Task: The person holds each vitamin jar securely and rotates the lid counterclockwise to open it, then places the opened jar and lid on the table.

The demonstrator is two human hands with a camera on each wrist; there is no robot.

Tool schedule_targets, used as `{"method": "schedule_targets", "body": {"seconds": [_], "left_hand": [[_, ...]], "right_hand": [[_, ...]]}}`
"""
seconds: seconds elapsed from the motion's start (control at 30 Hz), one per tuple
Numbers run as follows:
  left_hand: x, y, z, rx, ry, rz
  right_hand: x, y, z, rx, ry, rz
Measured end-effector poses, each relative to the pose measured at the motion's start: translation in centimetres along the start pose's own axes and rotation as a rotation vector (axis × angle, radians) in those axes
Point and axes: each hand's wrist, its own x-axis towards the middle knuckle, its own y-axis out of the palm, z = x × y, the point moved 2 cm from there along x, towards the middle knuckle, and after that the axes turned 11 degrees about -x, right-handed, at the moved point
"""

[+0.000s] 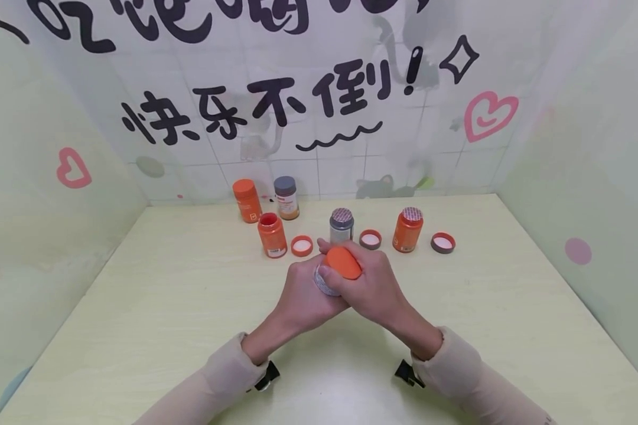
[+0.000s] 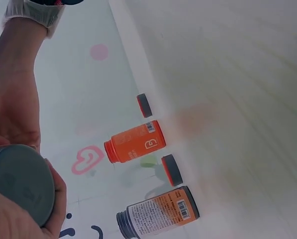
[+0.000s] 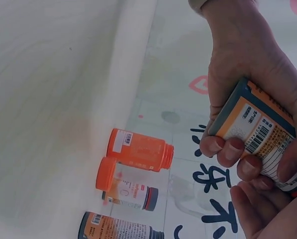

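Observation:
A pill bottle with an orange cap (image 1: pixel 342 262) is held between both hands over the middle of the table. The left hand (image 1: pixel 303 292) wraps round the bottle's body, and its fingers show against the printed label (image 3: pixel 260 137) in the right wrist view. The bottle's round grey base (image 2: pixel 23 184) faces the left wrist camera. From the other side the right hand (image 1: pixel 377 283) grips the capped end, thumb lying beside the cap. Just behind the hands stands a grey bottle (image 1: pixel 342 227) with a patterned seal on its mouth, partly covered by the fingers.
An uncapped orange bottle (image 1: pixel 273 239) and its orange lid (image 1: pixel 301 245) stand left of centre. Behind are a capped orange bottle (image 1: pixel 247 203) and a grey-capped bottle (image 1: pixel 287 200). To the right are a sealed orange bottle (image 1: pixel 407 233) and two upturned lids, one (image 1: pixel 443 242) farthest right.

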Motion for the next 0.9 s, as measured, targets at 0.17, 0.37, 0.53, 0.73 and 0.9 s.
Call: {"method": "schedule_targets", "body": {"seconds": [0.17,0.37,0.53,0.73,0.9], "left_hand": [[0.03,-0.05,0.03,0.030,0.001,-0.006],[-0.01,-0.03,0.06,0.030,-0.010,-0.054],[-0.17,0.10,0.21,0.076,-0.002,-0.115],[-0.19,0.12,0.26,0.074,-0.037,-0.131],[-0.18,0.06,0.22,0.037,-0.040,-0.114]], "right_hand": [[0.33,-0.11,-0.12,0.057,0.023,0.063],[0.45,-0.06,-0.33,0.170,0.078,0.078],[0.22,0.11,-0.43,0.171,0.161,0.001],[-0.08,0.19,-0.52,0.125,0.144,-0.088],[-0.05,-0.10,-0.28,0.119,0.049,-0.038]]}}
